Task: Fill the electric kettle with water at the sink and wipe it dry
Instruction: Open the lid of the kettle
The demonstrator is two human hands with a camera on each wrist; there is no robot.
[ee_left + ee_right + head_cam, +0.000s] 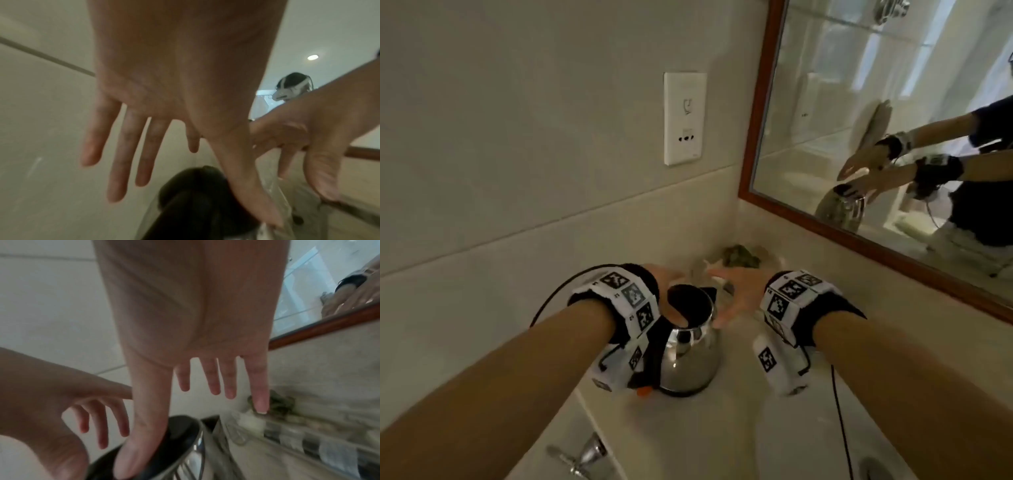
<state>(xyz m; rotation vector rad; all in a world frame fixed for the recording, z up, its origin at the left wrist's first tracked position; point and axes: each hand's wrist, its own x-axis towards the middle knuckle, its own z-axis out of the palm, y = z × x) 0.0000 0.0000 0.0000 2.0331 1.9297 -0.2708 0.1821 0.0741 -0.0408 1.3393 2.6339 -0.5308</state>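
Right now both hands hover over the kettle [690, 346], a shiny steel one with a black lid, standing upright on the pale counter [709, 431] in the corner where the tiled wall meets the mirror [887, 113]. Left hand [659, 274] is spread wide, fingers straight and apart, holding nothing; it sits above and just left of the lid, and from the left wrist view its thumb [249, 186] reaches down beside the black top. Right hand [736, 291] is also wide, fingers straight, empty; the right wrist view shows its thumb [141, 443] lying across the lid [174, 439], though whether it presses or just crosses in front I cannot tell. The two hands are near each other but apart, one on each side of the lid.

Both wrists wear white bands with black square markers. Behind the kettle, in the corner, lies something green and crumpled [741, 256], with clear glassware just beside it, too blurred to name. A white socket plate [685, 118] is on the wall above. A chrome tap handle [582, 455] shows at the lower edge, near the sink rim. The mirror reflects the arms and the kettle
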